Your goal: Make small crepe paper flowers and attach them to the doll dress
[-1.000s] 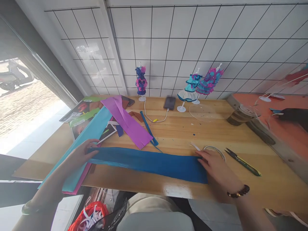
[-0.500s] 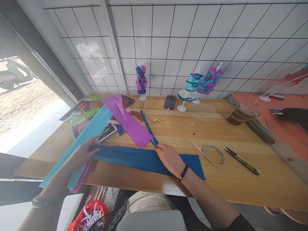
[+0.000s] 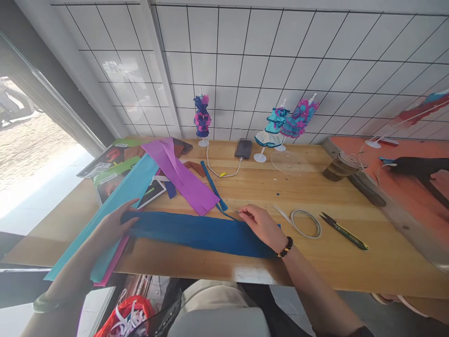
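Observation:
A wide dark blue strip of paper or cloth point(image 3: 189, 231) lies lengthwise along the table's near side. At its left end, my left hand point(image 3: 114, 222) has its thumb and fingers around the strip's edge. Over the right part of that strip, my right hand point(image 3: 263, 223) pinches the end of a narrow blue strip point(image 3: 212, 187). This narrow piece trails back past the tip of a purple strip point(image 3: 182, 178). Under my left forearm runs a light blue strip point(image 3: 122, 194), with a pink edge point(image 3: 114, 262) showing below it.
To the right lie a roll of white tape point(image 3: 306, 223) and thread snips point(image 3: 343, 230). Small dresses on stands point(image 3: 202, 117) point(image 3: 271, 128) line the tiled wall. A power bank with a cable point(image 3: 243, 150), a lidded cup point(image 3: 338, 168) and booklets point(image 3: 108, 180) surround the work. A red bag point(image 3: 142, 306) sits below.
My right hand has moved right and lifted slightly, drawing the end of the narrow blue strip along. My left hand stays at the wide strip's left end. The view has shifted slightly.

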`<state>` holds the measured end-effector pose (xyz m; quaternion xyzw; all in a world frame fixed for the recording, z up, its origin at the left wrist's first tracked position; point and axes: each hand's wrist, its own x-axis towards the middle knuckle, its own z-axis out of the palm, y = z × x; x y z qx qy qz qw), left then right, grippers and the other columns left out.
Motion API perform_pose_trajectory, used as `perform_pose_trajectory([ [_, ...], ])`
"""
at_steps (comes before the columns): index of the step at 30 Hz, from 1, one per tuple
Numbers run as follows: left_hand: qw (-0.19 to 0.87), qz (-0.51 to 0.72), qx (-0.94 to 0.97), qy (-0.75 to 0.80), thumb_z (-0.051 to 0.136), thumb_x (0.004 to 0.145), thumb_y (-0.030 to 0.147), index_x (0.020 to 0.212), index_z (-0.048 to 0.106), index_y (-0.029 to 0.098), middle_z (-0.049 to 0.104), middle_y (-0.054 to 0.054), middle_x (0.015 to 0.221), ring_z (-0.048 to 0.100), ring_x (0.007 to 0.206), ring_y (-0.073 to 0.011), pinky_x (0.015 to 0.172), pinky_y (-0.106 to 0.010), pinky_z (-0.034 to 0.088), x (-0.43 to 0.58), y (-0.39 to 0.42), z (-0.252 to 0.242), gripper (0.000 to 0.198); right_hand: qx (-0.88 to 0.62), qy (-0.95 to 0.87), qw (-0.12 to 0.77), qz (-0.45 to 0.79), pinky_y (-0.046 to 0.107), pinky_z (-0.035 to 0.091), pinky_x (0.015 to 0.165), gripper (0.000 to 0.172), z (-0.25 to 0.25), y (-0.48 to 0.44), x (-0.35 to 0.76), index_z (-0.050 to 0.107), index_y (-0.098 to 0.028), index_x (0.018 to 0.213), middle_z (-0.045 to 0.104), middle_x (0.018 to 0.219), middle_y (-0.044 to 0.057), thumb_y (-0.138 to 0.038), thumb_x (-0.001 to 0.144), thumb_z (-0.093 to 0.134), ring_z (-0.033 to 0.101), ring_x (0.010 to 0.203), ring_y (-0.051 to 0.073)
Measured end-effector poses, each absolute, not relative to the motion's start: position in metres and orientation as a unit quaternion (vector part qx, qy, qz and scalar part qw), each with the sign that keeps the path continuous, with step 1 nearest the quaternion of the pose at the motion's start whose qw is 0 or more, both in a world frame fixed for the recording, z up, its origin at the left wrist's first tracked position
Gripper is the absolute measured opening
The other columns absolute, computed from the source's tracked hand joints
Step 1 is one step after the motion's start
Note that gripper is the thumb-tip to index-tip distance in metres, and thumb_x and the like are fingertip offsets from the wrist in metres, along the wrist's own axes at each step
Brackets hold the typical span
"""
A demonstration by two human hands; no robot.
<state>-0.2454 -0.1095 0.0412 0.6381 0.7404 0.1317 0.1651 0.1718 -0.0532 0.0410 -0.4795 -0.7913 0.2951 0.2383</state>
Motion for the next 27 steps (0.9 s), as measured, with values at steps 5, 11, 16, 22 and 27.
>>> perform_pose_trajectory([
  [5,-0.076,0.168,0.646,0.74,0.042,0.08,0.045,0.112,0.051,0.022,0.051,-0.01,0.117,0.042,0.111,-0.0292,0.089,-0.042,0.033,-0.207,-0.111,0.052,0.04,-0.48,-0.758,0.274,0.346,0.027,0.044,0.063,0.023,0.055,-0.068,0.161,0.06,-0.019,0.083,0.062,0.078,0.003,-0.032,0.085,0.041,0.055,0.069,0.014],
  [11,0.133,0.214,0.748,0.614,0.035,0.085,0.041,0.061,0.049,0.019,0.057,-0.002,0.064,0.051,0.066,-0.0149,0.067,-0.029,0.038,-0.089,-0.126,0.047,0.036,-0.388,-0.793,0.279,0.376,0.024,0.042,0.063,0.021,0.062,-0.1,0.11,0.059,-0.019,0.08,0.061,0.077,0.002,-0.029,0.086,0.042,0.054,0.07,0.013],
  [16,0.172,0.21,0.765,0.584,0.025,0.089,0.033,0.057,0.046,0.018,0.053,-0.004,0.056,0.048,0.058,-0.0144,0.056,-0.028,0.035,-0.056,-0.14,0.031,0.042,-0.361,-0.799,0.261,0.404,0.025,0.042,0.064,0.02,0.054,-0.111,0.093,0.062,-0.018,0.082,0.062,0.076,0.002,-0.028,0.085,0.044,0.055,0.07,0.013],
  [22,0.141,0.233,0.728,0.629,0.029,0.087,0.031,0.059,0.046,0.02,0.052,-0.002,0.059,0.049,0.058,-0.0139,0.056,-0.026,0.04,-0.098,-0.161,0.023,0.035,-0.364,-0.721,0.23,0.543,0.024,0.046,0.065,0.023,0.046,-0.114,0.09,0.063,-0.019,0.098,0.066,0.083,0.002,-0.028,0.08,0.052,0.059,0.072,0.014],
  [27,-0.013,0.231,0.619,0.751,0.031,0.086,0.031,0.071,0.055,0.024,0.058,0.0,0.067,0.056,0.065,-0.0146,0.053,-0.025,0.046,-0.172,-0.216,0.034,0.029,-0.361,-0.702,0.218,0.574,0.025,0.048,0.068,0.03,0.046,-0.106,0.102,0.06,-0.017,0.106,0.066,0.082,0.003,-0.031,0.081,0.049,0.06,0.071,0.013],
])
